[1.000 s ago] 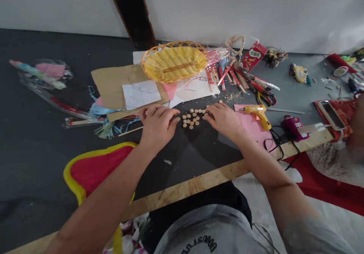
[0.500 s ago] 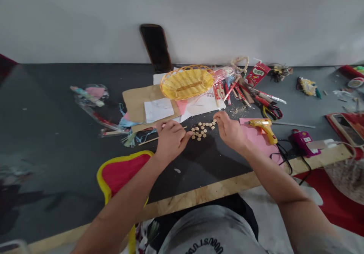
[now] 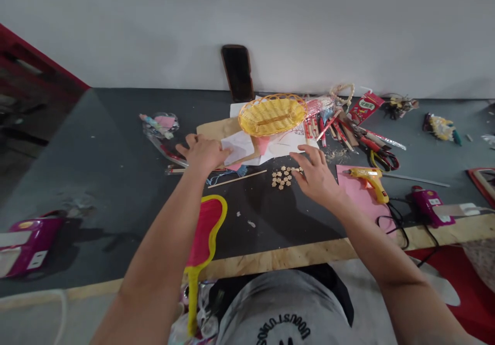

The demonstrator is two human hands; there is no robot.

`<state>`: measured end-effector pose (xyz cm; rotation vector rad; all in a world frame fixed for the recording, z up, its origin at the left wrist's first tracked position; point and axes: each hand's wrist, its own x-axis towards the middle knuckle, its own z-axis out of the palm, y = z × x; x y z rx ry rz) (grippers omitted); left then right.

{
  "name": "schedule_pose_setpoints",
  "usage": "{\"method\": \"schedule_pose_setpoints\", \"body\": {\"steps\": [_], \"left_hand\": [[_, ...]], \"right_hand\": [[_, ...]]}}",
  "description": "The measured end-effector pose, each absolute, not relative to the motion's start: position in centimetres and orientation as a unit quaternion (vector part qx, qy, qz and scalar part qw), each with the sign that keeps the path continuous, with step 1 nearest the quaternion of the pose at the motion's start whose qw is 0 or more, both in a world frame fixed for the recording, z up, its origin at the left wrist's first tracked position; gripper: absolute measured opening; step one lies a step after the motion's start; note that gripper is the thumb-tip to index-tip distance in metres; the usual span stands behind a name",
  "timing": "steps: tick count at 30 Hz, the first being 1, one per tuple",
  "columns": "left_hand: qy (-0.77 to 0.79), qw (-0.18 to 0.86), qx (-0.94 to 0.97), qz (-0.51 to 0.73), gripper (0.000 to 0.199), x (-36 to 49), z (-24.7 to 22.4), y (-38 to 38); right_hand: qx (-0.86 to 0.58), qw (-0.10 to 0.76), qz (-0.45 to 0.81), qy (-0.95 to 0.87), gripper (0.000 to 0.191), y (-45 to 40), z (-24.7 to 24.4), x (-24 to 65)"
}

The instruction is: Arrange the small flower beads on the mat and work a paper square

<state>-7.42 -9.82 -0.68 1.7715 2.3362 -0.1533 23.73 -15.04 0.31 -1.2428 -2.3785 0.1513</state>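
My left hand (image 3: 204, 153) is open, its fingers spread over the left end of a brown paper sheet (image 3: 216, 128). Its thumb lies at the edge of a small white paper (image 3: 238, 146); whether it presses on it I cannot tell. Below that hand, blue tassel threads (image 3: 234, 175) and a thin wooden stick (image 3: 237, 178) lie on the dark table. My right hand (image 3: 316, 176) is open too, fingers curved and apart, beside a cluster of small flower-shaped wooden pieces (image 3: 281, 181). Its fingers partly cover the pieces at the cluster's right end.
A yellow woven basket (image 3: 273, 116) sits on the papers, and a phone (image 3: 237, 72) leans on the wall. Scissors (image 3: 382, 159), a yellow glue gun (image 3: 369, 178) on pink paper (image 3: 359, 200) and a purple power socket (image 3: 431, 206) are at right. A pink-yellow fan-like item (image 3: 207, 229) overhangs the front edge.
My left hand has moved from beside the flower pieces up and left to the papers, its fingers spreading. My right fingers have opened from a pinch. The view has swung left.
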Motion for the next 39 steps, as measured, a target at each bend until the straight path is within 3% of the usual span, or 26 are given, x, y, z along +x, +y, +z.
{"method": "schedule_pose_setpoints", "body": {"steps": [5,9,15,23,25,28,30,32,34,39], "left_hand": [[0.799,0.042,0.597,0.056,0.067,-7.5,-1.7,-9.7],[0.797,0.072,0.596,0.07,0.073,-7.3,-1.7,-9.3],[0.811,0.125,0.558,0.124,0.039,-7.3,-1.3,-8.9],[0.754,-0.011,0.502,0.423,0.034,-9.3,4.2,-12.2],[0.731,0.017,0.561,0.389,0.032,-7.4,5.6,-14.1],[0.645,0.187,0.68,0.295,0.044,-2.7,5.8,-17.7],[0.563,0.288,0.732,0.252,0.044,0.3,4.5,-20.0],[0.511,0.338,0.758,0.225,0.046,2.3,2.9,-21.6],[0.504,0.332,0.776,0.185,0.047,2.9,1.6,-22.6],[0.532,0.085,0.83,0.144,0.039,1.8,0.6,-24.2]], "right_hand": [[-0.456,0.208,0.064,-0.863,0.034,-15.9,0.5,24.1],[-0.453,0.205,0.064,-0.865,0.035,-16.6,0.4,24.4],[-0.445,0.204,0.067,-0.87,0.033,-17.8,0.6,24.5],[-0.435,0.259,0.069,-0.86,0.031,-18.4,2.0,24.3],[-0.445,0.3,0.079,-0.84,0.036,-18.8,2.6,24.1],[-0.455,0.339,0.115,-0.815,0.051,-19.9,3.2,23.6],[-0.459,0.32,0.159,-0.814,0.056,-20.8,2.9,23.4],[-0.463,0.271,0.226,-0.813,0.048,-21.7,1.9,23.5],[-0.485,0.219,0.28,-0.799,0.038,-22.6,0.5,24.1],[-0.576,0.152,0.256,-0.761,0.035,-23.8,-3.2,26.1]]}}
